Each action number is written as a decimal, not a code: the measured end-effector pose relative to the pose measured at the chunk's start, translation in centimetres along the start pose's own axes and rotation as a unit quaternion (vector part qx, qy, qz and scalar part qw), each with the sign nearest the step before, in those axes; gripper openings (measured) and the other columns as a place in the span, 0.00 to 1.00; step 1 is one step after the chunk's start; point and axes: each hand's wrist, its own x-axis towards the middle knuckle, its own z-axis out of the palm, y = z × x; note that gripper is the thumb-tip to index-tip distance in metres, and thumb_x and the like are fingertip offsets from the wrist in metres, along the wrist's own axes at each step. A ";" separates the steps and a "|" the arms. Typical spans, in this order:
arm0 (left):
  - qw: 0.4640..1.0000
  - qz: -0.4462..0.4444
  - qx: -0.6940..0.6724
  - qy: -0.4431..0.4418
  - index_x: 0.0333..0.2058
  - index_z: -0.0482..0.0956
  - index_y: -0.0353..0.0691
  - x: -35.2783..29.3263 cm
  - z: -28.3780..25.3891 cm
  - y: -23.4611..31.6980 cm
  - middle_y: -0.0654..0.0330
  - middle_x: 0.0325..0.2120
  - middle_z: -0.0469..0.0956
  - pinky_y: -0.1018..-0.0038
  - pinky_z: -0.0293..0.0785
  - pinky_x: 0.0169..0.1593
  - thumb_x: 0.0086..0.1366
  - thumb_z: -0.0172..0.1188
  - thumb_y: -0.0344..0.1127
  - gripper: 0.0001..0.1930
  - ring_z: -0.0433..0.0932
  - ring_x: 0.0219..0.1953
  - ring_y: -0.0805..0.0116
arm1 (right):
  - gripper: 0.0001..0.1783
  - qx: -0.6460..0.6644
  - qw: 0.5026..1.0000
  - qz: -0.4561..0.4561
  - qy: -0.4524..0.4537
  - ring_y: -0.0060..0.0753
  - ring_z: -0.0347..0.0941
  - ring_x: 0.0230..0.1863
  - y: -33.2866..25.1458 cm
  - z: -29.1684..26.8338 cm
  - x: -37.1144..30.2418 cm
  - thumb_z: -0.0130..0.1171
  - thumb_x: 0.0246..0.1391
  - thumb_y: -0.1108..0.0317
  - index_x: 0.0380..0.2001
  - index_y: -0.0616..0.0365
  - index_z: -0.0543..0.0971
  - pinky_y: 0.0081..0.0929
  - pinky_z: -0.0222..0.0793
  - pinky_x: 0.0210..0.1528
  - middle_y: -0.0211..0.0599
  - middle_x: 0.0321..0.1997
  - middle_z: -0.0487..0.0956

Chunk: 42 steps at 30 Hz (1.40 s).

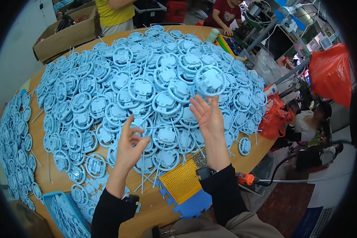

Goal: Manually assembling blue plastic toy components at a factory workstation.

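Observation:
A big heap of light blue toy steering wheels (pixel 142 89), many with thin rods sticking out, covers the wooden table. My left hand (pixel 130 144) hovers over the near part of the heap, fingers apart, holding nothing. Farther right, my right hand (pixel 209 119) is raised with palm showing and fingers spread. Just beyond its fingertips is one steering wheel (pixel 210 81), looking larger and slightly blurred; whether it touches the fingers or hangs free I cannot tell. Between my forearms lies a yellow perforated tray (pixel 180 180) with small metal screws (pixel 200 160) at its far corner.
Under the tray is a blue foam mat (pixel 196 204). At the near left stands a blue basket (pixel 51 204) of small blue pieces. An orange-ended power tool (pixel 246 179) sits right of my right sleeve. Red bags (pixel 275 119) hang beyond the right edge. Other people work nearby.

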 end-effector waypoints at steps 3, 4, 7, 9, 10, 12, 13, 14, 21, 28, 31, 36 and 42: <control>0.994 -0.003 0.075 0.083 0.57 0.63 0.37 -5.1 -4.8 -3.2 0.59 0.35 0.74 0.80 0.70 0.36 0.53 0.60 0.23 0.30 0.73 0.31 0.76 | 0.31 -0.105 0.991 0.013 -0.076 0.40 0.77 0.41 1.5 -0.3 -3.3 0.58 0.54 0.57 0.54 0.65 0.62 0.34 0.74 0.46 0.51 0.45 0.74; 0.988 -0.003 0.098 0.123 0.53 0.69 0.35 -7.1 -6.4 -4.3 0.59 0.34 0.75 0.79 0.71 0.35 0.53 0.61 0.24 0.26 0.74 0.30 0.75 | 0.30 -0.141 0.984 0.013 -0.105 0.38 0.77 0.40 2.1 -0.8 -4.5 0.58 0.55 0.58 0.54 0.66 0.63 0.33 0.74 0.45 0.49 0.43 0.75; 0.934 0.020 0.283 0.217 0.49 0.71 0.32 -14.5 -11.8 -6.5 0.54 0.38 0.74 0.71 0.69 0.44 0.51 0.58 0.21 0.23 0.73 0.39 0.64 | 0.26 -0.206 0.969 0.033 -0.131 0.35 0.77 0.38 4.8 -2.7 -6.9 0.58 0.55 0.59 0.51 0.65 0.67 0.31 0.74 0.43 0.46 0.41 0.77; 0.896 0.016 0.379 0.231 0.49 0.70 0.32 -20.2 -14.6 -8.3 0.51 0.41 0.72 0.67 0.67 0.49 0.50 0.57 0.20 0.24 0.72 0.44 0.59 | 0.23 -0.295 0.942 0.057 -0.149 0.32 0.77 0.36 6.5 -3.5 -8.2 0.57 0.56 0.60 0.48 0.65 0.70 0.29 0.73 0.41 0.42 0.38 0.78; 0.863 -0.001 0.426 0.271 0.50 0.70 0.31 -23.0 -15.5 -8.9 0.48 0.45 0.69 0.64 0.63 0.53 0.50 0.57 0.22 0.24 0.68 0.48 0.54 | 0.22 -0.279 0.948 0.010 -0.155 0.32 0.76 0.36 6.8 -4.2 -8.4 0.55 0.56 0.58 0.47 0.65 0.71 0.29 0.73 0.40 0.40 0.37 0.78; 0.799 -0.041 0.528 0.283 0.53 0.66 0.30 -28.3 -17.4 -10.5 0.43 0.54 0.60 0.57 0.54 0.60 0.50 0.59 0.30 0.29 0.60 0.56 0.45 | 0.24 -0.052 0.993 0.018 -0.106 0.30 0.75 0.35 6.3 -6.7 -6.6 0.53 0.56 0.49 0.41 0.61 0.74 0.27 0.71 0.38 0.36 0.35 0.79; 0.791 -0.043 0.534 0.297 0.54 0.64 0.31 -29.8 -17.6 -10.9 0.41 0.55 0.59 0.56 0.53 0.60 0.49 0.61 0.33 0.31 0.58 0.57 0.43 | 0.29 0.081 0.994 0.000 -0.074 0.32 0.73 0.31 5.1 -6.5 -6.3 0.45 0.56 0.39 0.36 0.58 0.75 0.32 0.70 0.37 0.36 0.29 0.77; 0.783 -0.050 0.539 0.306 0.55 0.63 0.31 -30.9 -17.1 -10.9 0.40 0.55 0.58 0.55 0.51 0.61 0.48 0.62 0.36 0.34 0.57 0.58 0.42 | 0.32 0.173 0.982 0.026 -0.068 0.32 0.72 0.30 2.9 -5.9 -6.2 0.42 0.56 0.37 0.34 0.58 0.75 0.32 0.68 0.37 0.36 0.28 0.77; 0.817 -0.125 0.478 0.299 0.57 0.63 0.35 -32.6 -16.4 -13.0 0.41 0.60 0.53 0.51 0.49 0.62 0.48 0.66 0.41 0.37 0.50 0.63 0.39 | 0.10 -0.392 0.851 0.102 -0.333 0.24 0.73 0.33 13.9 1.6 -14.8 0.55 0.55 0.69 0.39 0.61 0.76 0.22 0.71 0.37 0.33 0.34 0.77; 0.818 -0.104 0.455 0.337 0.57 0.63 0.36 -32.4 -15.7 -10.8 0.43 0.58 0.55 0.53 0.51 0.61 0.47 0.67 0.41 0.38 0.50 0.62 0.39 | 0.18 -0.600 0.544 -0.216 -0.546 0.44 0.71 0.38 27.5 4.1 -24.0 0.64 0.41 0.69 0.38 0.60 0.74 0.35 0.68 0.40 0.40 0.34 0.73; 0.789 -0.156 0.541 0.244 0.57 0.63 0.36 -33.6 -15.5 -9.6 0.45 0.55 0.58 0.54 0.54 0.57 0.44 0.70 0.42 0.41 0.55 0.58 0.42 | 0.22 -0.644 0.497 -0.265 -0.518 0.44 0.70 0.39 29.1 4.6 -24.6 0.63 0.41 0.70 0.43 0.59 0.71 0.37 0.66 0.41 0.39 0.34 0.72; 0.860 -0.138 0.439 0.223 0.54 0.64 0.37 -32.5 -16.1 -8.3 0.47 0.49 0.62 0.59 0.62 0.51 0.38 0.73 0.39 0.42 0.62 0.50 0.48 | 0.18 -0.653 0.543 -0.204 -0.487 0.41 0.71 0.36 29.2 4.0 -23.3 0.62 0.41 0.72 0.39 0.57 0.74 0.33 0.67 0.39 0.39 0.32 0.73; 0.953 -0.160 0.167 0.197 0.44 0.68 0.37 -31.0 -18.3 -3.8 0.56 0.37 0.72 0.72 0.71 0.40 0.44 0.70 0.34 0.28 0.74 0.38 0.67 | 0.09 -0.517 0.749 0.100 -0.402 0.23 0.71 0.27 25.0 0.3 -17.0 0.59 0.46 0.74 0.34 0.59 0.76 0.21 0.68 0.31 0.30 0.28 0.75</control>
